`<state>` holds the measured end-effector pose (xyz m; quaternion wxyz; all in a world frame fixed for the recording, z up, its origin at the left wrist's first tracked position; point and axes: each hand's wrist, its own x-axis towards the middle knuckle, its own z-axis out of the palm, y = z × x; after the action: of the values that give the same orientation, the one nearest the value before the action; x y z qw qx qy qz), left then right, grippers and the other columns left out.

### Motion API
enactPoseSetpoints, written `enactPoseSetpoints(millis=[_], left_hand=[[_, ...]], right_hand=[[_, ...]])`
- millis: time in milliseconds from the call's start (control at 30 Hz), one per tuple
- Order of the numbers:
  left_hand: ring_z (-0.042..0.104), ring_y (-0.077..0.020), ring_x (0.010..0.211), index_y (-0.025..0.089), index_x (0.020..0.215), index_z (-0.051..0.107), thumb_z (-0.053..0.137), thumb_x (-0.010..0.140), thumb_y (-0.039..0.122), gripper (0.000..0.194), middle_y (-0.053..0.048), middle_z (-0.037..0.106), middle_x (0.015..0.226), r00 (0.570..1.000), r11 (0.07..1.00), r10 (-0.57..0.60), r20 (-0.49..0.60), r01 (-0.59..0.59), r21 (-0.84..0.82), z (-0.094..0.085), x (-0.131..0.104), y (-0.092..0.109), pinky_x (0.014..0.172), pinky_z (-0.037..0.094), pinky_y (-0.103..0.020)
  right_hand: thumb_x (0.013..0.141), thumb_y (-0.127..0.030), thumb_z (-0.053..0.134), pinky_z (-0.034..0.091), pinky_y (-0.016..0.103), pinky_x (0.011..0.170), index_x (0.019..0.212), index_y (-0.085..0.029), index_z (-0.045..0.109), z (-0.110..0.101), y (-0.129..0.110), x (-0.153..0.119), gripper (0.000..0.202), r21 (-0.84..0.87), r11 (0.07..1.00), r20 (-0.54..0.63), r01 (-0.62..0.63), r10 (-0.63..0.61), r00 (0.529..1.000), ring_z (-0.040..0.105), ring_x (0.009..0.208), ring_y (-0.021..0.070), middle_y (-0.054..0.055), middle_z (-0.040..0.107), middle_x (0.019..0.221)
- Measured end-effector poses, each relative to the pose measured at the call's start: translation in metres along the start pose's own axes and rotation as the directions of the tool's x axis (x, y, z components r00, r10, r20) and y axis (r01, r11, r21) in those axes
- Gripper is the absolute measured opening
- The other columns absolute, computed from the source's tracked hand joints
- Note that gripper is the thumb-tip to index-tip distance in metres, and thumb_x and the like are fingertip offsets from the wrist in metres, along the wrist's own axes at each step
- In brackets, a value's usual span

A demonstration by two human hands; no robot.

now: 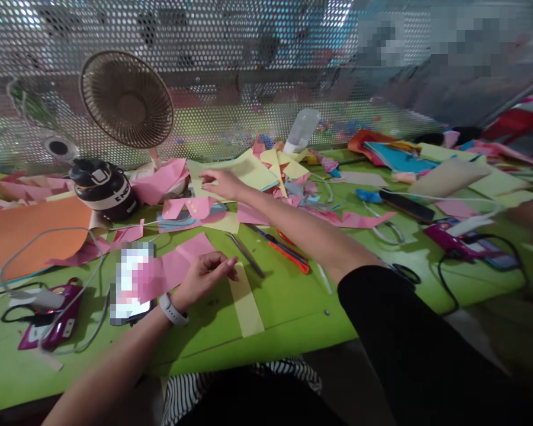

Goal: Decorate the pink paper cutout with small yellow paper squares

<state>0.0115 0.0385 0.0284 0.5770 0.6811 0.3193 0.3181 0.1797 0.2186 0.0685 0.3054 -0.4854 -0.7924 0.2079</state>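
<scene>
My left hand (206,275), with a pale watch band (173,310) on its wrist, is low over the table, fingers loosely bent and nothing visible in them. Beside it are a pink paper sheet (184,257) and the top end of a pale yellow paper strip (249,307). Farther forward, my right hand (222,182) reaches across with its fingers apart, over yellow paper sheets (249,168). Just below it lies a cut pink paper piece (186,208) with small yellow dots. Tweezers (246,255) and an orange-and-black cutter knife (288,254) rest between my arms.
A lit phone (133,284) and a purple power bank (55,316) with cables are at left. Behind stand a black jug (104,189) and a fan (127,100), before a perforated metal screen (231,71). Paper scraps and another power bank (457,239) lie right.
</scene>
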Motion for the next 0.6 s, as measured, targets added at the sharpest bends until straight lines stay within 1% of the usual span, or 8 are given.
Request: enactPoseSetpoints(millis=[100,200,300,367,400,467,533,600], left_hand=[[0.068,-0.0149,0.069,0.016,0.072,0.069,0.059,0.092,0.054,0.045,-0.007,0.074,0.072,1.000,1.000,0.007,-0.011,-0.007,0.020,-0.001,0.001,-0.001,0.070,0.052,-0.026],[0.071,-0.0164,0.072,0.016,0.079,0.070,0.059,0.092,0.055,0.043,-0.007,0.075,0.074,0.998,1.000,0.015,-0.060,-0.014,0.014,-0.003,0.004,-0.003,0.073,0.053,-0.027],[0.073,-0.0184,0.078,0.016,0.089,0.071,0.066,0.087,0.054,0.039,-0.008,0.078,0.080,0.994,1.000,0.028,-0.110,-0.027,0.008,-0.004,0.007,-0.003,0.075,0.056,-0.028],[0.075,-0.0196,0.081,0.016,0.093,0.072,0.071,0.084,0.052,0.037,-0.008,0.079,0.086,0.990,1.000,0.025,-0.136,-0.026,-0.006,-0.005,0.009,-0.002,0.077,0.057,-0.030],[0.075,-0.0203,0.082,0.016,0.092,0.073,0.072,0.083,0.051,0.036,-0.008,0.079,0.087,0.990,1.000,0.019,-0.142,-0.019,-0.005,-0.006,0.009,-0.001,0.077,0.057,-0.031],[0.075,-0.0210,0.080,0.016,0.088,0.074,0.074,0.081,0.049,0.034,-0.008,0.078,0.084,0.989,1.000,0.005,-0.146,-0.001,0.027,-0.007,0.009,0.002,0.075,0.058,-0.031],[0.073,-0.0204,0.074,0.017,0.081,0.074,0.075,0.080,0.049,0.032,-0.007,0.077,0.078,0.988,0.997,0.009,-0.151,0.004,0.082,-0.008,0.009,0.004,0.071,0.057,-0.030],[0.070,-0.0176,0.066,0.018,0.070,0.072,0.072,0.082,0.050,0.035,-0.005,0.074,0.069,0.985,0.990,0.026,-0.172,-0.002,0.140,-0.010,0.010,0.004,0.067,0.055,-0.028]], right_hand=[[0.084,-0.020,0.067,0.048,0.032,0.089,0.117,-0.014,0.071,-0.035,0.012,-0.036,0.033,-0.174,0.984,0.036,-0.037,0.044,0.998,0.069,0.099,0.0226,0.009,0.076,0.105],[0.083,-0.022,0.070,0.047,0.033,0.086,0.108,-0.019,0.076,-0.077,0.022,-0.084,0.025,-0.370,0.926,0.046,-0.079,0.103,0.994,0.069,0.101,0.0273,0.008,0.077,0.107],[0.084,-0.025,0.069,0.046,0.033,0.082,0.100,-0.022,0.077,-0.111,0.024,-0.135,0.018,-0.441,0.887,0.033,-0.137,0.168,0.985,0.069,0.092,0.0268,0.007,0.077,0.097],[0.088,-0.029,0.066,0.047,0.034,0.082,0.105,-0.023,0.076,-0.127,0.021,-0.170,0.021,-0.486,0.864,0.033,-0.133,0.170,0.985,0.068,0.091,0.0264,0.007,0.076,0.095],[0.091,-0.030,0.062,0.048,0.035,0.081,0.110,-0.023,0.075,-0.132,0.019,-0.188,0.024,-0.515,0.848,0.035,-0.125,0.166,0.985,0.068,0.092,0.0265,0.008,0.076,0.097],[0.095,-0.028,0.054,0.051,0.037,0.083,0.121,-0.022,0.070,-0.136,0.016,-0.222,0.031,-0.541,0.832,-0.001,-0.123,0.146,0.989,0.068,0.098,0.0261,0.009,0.074,0.112],[0.095,-0.020,0.048,0.050,0.039,0.093,0.126,-0.021,0.067,-0.132,0.018,-0.254,0.036,-0.576,0.810,-0.012,-0.108,0.123,0.992,0.065,0.112,0.0256,0.009,0.070,0.124],[0.091,-0.011,0.047,0.047,0.043,0.103,0.130,-0.017,0.063,-0.123,0.025,-0.279,0.043,-0.650,0.752,0.004,-0.107,0.144,0.990,0.061,0.121,0.0267,0.011,0.067,0.130]])
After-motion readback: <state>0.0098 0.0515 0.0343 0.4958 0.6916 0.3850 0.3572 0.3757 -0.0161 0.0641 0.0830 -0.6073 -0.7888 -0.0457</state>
